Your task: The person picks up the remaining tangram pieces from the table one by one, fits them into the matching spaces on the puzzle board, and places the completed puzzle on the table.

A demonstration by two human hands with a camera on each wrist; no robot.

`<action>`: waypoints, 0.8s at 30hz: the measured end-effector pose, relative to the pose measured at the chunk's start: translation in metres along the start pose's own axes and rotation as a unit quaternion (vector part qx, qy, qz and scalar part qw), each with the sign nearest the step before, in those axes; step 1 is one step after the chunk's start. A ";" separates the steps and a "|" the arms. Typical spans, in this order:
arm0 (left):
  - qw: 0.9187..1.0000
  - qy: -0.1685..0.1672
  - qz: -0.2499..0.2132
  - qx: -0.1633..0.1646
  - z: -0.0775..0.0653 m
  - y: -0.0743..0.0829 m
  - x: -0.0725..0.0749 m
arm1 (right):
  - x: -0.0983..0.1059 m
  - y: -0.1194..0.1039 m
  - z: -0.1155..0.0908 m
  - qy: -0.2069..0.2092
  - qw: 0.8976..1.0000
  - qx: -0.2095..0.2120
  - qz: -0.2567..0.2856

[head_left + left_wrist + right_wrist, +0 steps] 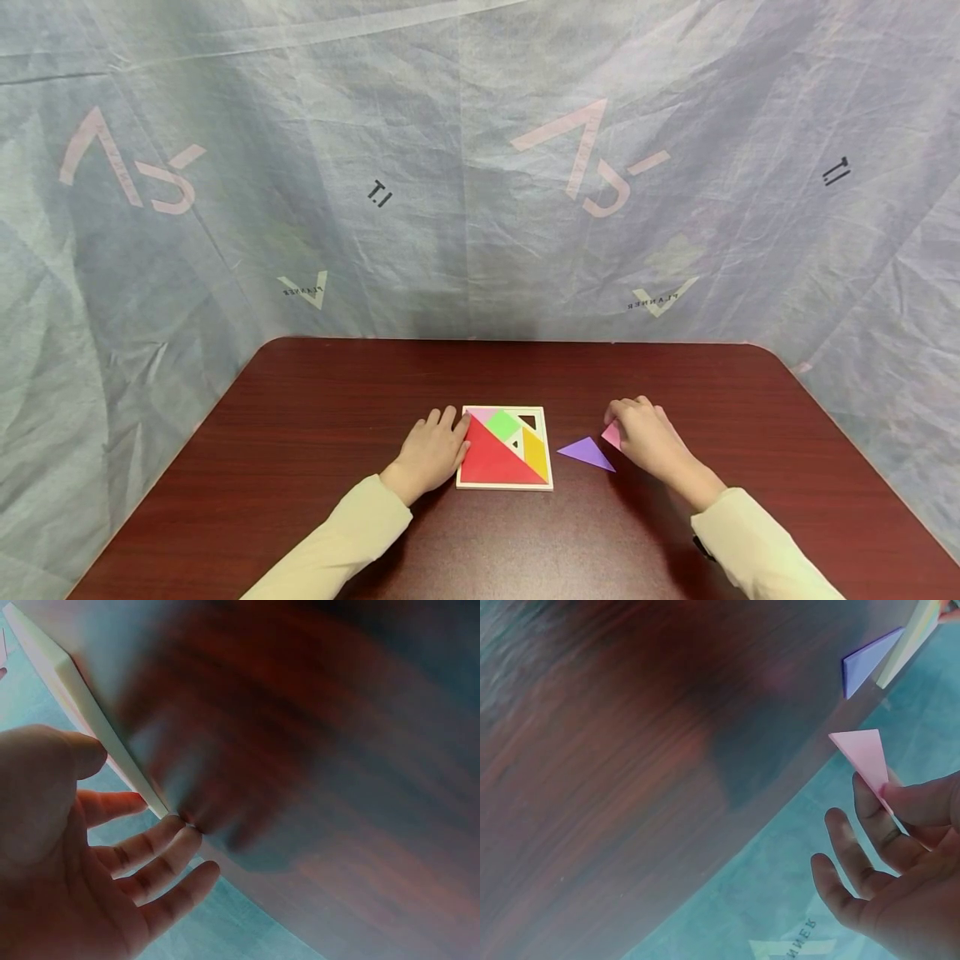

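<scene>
A square white tangram tray (pixel 504 487) lies on the table. In it sit a red triangle (pixel 491 458), a green square (pixel 502 427), a yellow parallelogram (pixel 535 455) and a lilac piece (pixel 480 412). Two bare spots of the tray show white with small dark triangular holes. My left hand (pixel 431 450) rests at the tray's left edge, fingers loosely extended, thumb against its side (pixel 112 742). Thumb and index finger of my right hand (pixel 645 433) pinch a pink triangle (pixel 864 754), raised in the right wrist view. A purple triangle (pixel 588 453) lies between tray and right hand.
The dark red wooden table (pixel 337 392) has rounded far corners. Behind it and along both sides hangs a grey printed cloth (pixel 465 208). Pale sleeves (pixel 337 533) cover both forearms.
</scene>
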State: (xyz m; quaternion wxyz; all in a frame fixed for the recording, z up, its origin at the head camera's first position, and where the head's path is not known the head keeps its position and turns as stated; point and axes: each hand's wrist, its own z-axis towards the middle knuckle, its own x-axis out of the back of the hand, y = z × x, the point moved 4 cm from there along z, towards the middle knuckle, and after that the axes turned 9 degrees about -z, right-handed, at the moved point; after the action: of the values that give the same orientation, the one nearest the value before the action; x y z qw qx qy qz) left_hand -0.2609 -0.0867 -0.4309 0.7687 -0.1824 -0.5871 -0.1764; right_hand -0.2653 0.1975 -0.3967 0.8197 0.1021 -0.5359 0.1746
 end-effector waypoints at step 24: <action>1.000 0.006 -0.001 -0.004 0.000 -0.001 -0.002 | -0.010 -0.033 0.012 0.015 1.000 0.018 0.015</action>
State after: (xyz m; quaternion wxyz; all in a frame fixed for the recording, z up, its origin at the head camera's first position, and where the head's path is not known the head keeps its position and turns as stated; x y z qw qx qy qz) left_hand -0.2617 -0.0874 -0.4327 0.7714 -0.1835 -0.5819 -0.1808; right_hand -0.2660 0.1612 -0.4000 0.8227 0.1062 -0.5221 0.1983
